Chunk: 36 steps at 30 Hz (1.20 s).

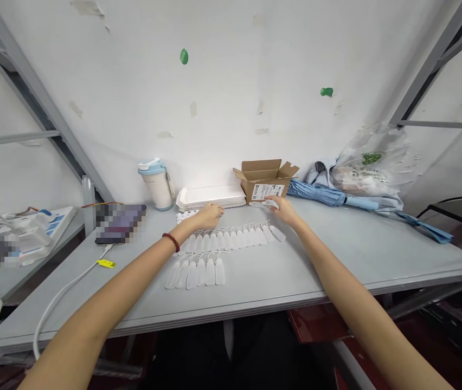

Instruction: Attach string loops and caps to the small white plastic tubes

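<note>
My left hand point(210, 216), a dark red bead bracelet at its wrist, hovers over the back of the tag rows with its fingers curled together. Whatever they pinch is too small to make out. Beside it lies a pile of small white pieces point(185, 215). My right hand point(283, 211) has its thumb and fingers on a translucent white tag point(269, 203) in front of the open cardboard box point(265, 181). Between my arms, translucent tags with white cord loops lie in a long back row point(231, 238) and a shorter front row point(200, 272).
Flat white boxes point(212, 196) lie by the wall near a tumbler point(158, 184). A phone point(121, 225) with a white cable point(66, 287) is at left. At right lie a folded blue umbrella point(320, 192) and a plastic bag point(371, 168). Metal posts flank the table point(353, 249).
</note>
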{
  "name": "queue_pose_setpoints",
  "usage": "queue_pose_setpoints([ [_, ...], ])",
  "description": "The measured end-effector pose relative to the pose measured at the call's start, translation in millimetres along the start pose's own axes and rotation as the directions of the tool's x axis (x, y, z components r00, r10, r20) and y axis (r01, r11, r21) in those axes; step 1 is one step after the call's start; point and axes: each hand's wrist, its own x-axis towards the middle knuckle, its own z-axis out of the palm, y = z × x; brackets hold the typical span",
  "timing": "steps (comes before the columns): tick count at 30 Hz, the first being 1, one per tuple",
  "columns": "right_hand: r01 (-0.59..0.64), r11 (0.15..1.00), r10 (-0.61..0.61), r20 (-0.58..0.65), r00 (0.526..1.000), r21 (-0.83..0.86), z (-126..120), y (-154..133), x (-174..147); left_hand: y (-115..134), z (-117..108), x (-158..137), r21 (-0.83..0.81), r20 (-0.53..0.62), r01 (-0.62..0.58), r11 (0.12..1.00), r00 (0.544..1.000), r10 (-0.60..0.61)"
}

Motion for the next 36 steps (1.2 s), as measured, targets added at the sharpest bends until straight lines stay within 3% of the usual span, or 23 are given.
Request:
queue_pose_setpoints([
  [8,0.022,0.999,-0.018,0.097,0.995,-0.043,16,-2,17,1,6,-3,0.013,-0.088,0.009,1.000,0.996,-0.008],
  [17,0.077,0.990,-0.049,0.227,0.973,-0.116,20,-20,12,-7,-10,-9,-0.102,-0.266,0.099,0.990,0.956,-0.123],
  [20,0.086,0.989,-0.053,0.256,0.965,-0.120,19,-24,11,-8,-10,-14,-0.101,-0.264,0.106,0.989,0.956,-0.130],
  [25,0.070,0.995,-0.056,0.191,0.980,-0.070,18,-24,12,-8,-7,-21,-0.078,-0.341,0.125,0.989,0.929,-0.144],
  [30,0.045,0.999,-0.046,0.057,0.997,0.030,11,-26,13,-4,-12,-19,-0.094,-0.297,0.136,0.986,0.942,-0.158],
  [33,0.057,0.984,-0.054,-0.020,0.998,0.167,1,-35,8,1,-18,-19,-0.224,-0.346,0.179,0.958,0.904,-0.250],
  [36,0.044,0.933,-0.024,-0.061,0.998,0.356,-5,-53,-1,10,-25,-25,-0.473,-0.314,0.202,0.857,0.871,-0.379],
])
